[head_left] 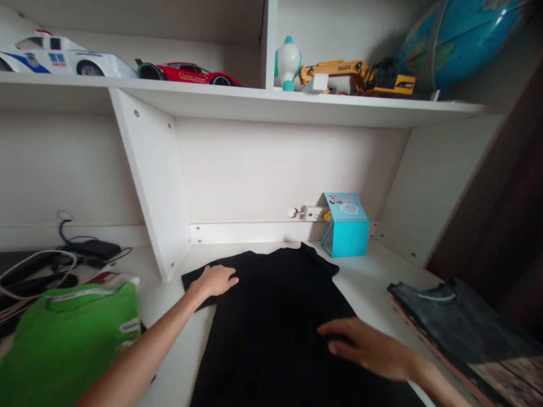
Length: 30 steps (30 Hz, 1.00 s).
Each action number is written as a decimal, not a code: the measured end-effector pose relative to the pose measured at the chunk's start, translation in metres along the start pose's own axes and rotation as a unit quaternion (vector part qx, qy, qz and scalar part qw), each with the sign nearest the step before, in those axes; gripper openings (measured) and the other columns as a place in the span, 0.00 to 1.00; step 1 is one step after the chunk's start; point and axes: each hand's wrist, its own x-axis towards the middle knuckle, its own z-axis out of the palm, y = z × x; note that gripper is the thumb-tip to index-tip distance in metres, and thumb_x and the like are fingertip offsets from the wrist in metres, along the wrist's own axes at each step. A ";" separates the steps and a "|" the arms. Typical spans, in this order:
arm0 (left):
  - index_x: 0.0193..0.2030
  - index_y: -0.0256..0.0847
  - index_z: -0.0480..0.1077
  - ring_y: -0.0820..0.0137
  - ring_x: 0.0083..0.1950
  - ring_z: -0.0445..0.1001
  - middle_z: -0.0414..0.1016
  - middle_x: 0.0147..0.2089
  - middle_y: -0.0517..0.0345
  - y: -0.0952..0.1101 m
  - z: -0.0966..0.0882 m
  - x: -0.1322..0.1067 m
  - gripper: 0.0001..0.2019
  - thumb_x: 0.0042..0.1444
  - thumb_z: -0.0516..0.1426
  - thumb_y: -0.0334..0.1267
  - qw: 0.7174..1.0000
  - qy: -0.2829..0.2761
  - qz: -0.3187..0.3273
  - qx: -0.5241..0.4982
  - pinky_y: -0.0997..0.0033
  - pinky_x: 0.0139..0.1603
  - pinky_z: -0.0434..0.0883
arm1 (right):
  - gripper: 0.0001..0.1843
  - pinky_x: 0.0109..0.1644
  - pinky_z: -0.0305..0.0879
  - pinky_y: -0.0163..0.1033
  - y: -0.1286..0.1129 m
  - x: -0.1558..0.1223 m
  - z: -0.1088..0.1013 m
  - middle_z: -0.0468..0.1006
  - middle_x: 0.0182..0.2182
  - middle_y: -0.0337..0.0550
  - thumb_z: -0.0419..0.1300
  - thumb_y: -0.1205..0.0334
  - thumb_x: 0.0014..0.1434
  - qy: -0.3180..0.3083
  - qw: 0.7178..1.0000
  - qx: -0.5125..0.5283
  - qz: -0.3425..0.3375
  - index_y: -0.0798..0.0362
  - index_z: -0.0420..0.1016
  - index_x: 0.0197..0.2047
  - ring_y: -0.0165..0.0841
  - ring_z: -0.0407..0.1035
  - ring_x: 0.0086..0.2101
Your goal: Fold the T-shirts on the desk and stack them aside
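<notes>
A black T-shirt (271,316) lies spread on the white desk, its neck end toward the back wall. My left hand (218,280) rests on the shirt near its left sleeve, palm down with the fingers stretched out. Over the right side of the shirt is my right hand (369,346), fingers apart and holding nothing; whether it touches the cloth I cannot tell. The shirt's right sleeve (318,260) looks partly folded over. Its lower end runs out of view at the bottom.
A green shirt (76,333) lies at left, near cables and a black adapter (95,249). Folded grey clothing (462,316) is stacked at right. A blue desk calendar (350,234) stands by a power strip (314,213). Toys and a globe (462,39) fill the shelf (339,107) above.
</notes>
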 end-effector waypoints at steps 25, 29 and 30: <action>0.68 0.53 0.43 0.44 0.70 0.32 0.34 0.72 0.54 -0.020 0.057 0.063 0.43 0.49 0.34 0.72 0.996 0.066 -0.050 -0.043 0.24 0.57 0.36 | 0.16 0.47 0.67 0.48 0.101 0.127 -0.054 0.71 0.47 0.46 0.55 0.56 0.62 0.328 0.857 -0.147 0.369 0.55 0.67 0.51 0.35 0.68 0.44; 0.68 0.54 0.43 0.44 0.70 0.31 0.34 0.72 0.54 -0.020 0.056 0.062 0.42 0.49 0.35 0.71 0.996 0.066 -0.049 -0.046 0.24 0.57 0.35 | 0.16 0.50 0.66 0.49 0.078 0.146 -0.049 0.69 0.50 0.46 0.55 0.57 0.62 0.317 0.888 -0.176 0.283 0.54 0.67 0.52 0.36 0.67 0.47; 0.68 0.54 0.43 0.44 0.70 0.31 0.35 0.72 0.54 -0.020 0.056 0.062 0.42 0.49 0.35 0.71 0.996 0.066 -0.047 -0.047 0.24 0.57 0.35 | 0.16 0.50 0.66 0.48 0.070 0.157 -0.047 0.69 0.50 0.46 0.55 0.57 0.62 0.308 0.902 -0.176 0.246 0.54 0.67 0.52 0.36 0.67 0.47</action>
